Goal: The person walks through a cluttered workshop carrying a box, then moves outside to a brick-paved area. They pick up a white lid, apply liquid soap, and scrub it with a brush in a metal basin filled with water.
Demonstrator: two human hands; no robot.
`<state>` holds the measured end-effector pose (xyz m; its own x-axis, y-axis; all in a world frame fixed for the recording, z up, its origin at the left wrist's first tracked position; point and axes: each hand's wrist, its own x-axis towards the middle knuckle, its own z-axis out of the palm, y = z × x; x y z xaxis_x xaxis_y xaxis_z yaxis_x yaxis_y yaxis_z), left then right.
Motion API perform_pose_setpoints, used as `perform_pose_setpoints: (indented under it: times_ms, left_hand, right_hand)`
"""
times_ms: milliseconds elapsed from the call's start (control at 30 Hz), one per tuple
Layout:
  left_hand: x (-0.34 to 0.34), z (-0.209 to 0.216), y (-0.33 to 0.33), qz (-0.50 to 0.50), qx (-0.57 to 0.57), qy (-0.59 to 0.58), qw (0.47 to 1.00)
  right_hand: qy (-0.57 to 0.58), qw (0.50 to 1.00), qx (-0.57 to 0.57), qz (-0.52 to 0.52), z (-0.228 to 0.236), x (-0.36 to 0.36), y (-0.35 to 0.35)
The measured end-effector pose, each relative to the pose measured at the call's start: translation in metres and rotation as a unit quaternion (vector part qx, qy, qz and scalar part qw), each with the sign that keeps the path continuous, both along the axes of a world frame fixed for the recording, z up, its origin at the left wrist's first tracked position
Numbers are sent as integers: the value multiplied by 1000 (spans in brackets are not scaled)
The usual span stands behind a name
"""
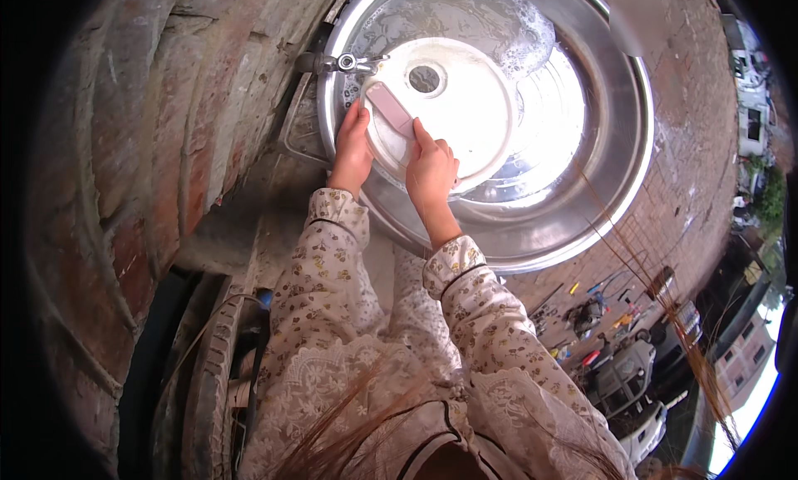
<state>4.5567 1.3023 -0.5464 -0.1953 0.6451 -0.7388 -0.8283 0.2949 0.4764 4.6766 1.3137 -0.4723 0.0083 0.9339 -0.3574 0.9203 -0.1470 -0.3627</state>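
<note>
A white round disc (474,118), like a plastic lid, lies tilted in a large metal basin (611,172). A round hole (425,78) goes through it near its far side. My left hand (352,152) grips the disc's left rim, fingers partly hidden behind it. On the disc rests a flat pale pink bar (389,108) with rounded corners; its kind does not show. Curled fingers of my right hand (431,166) hold the bar's near end. The bar's underside is hidden.
Soapy water (449,19) with foam stands in the basin's far part. A metal tap (347,62) reaches over the left rim. A brick wall (150,131) rises on the left, a tyre (216,380) below it. Scattered tools (603,305) lie on the paving at right.
</note>
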Motion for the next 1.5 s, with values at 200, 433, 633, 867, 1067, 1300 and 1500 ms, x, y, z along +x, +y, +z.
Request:
perform_pose_setpoints:
  times_ms: [200, 433, 633, 867, 1067, 1300, 1500]
  left_hand:
    - [9, 12, 5, 0, 11, -37, 999]
    - [6, 10, 5, 35, 13, -23, 999]
    - [17, 12, 6, 8, 48, -13, 999]
    - [10, 6, -4, 23, 48, -16, 998]
    - [16, 13, -7, 22, 24, -26, 999]
    - [13, 18, -14, 2, 86, -32, 996]
    - [13, 10, -17, 4, 89, -41, 995]
  right_hand:
    - [-22, 999, 26, -1, -4, 21, 20]
    - [-5, 999, 29, 37, 10, 41, -31]
    - [-41, 996, 81, 25, -12, 24, 23]
    - [2, 1000, -9, 19, 23, 44, -43]
    - [155, 971, -114, -143, -30, 18, 39]
    - [7, 982, -70, -177, -32, -25, 57]
    - [108, 980, -80, -150, -45, -6, 54]
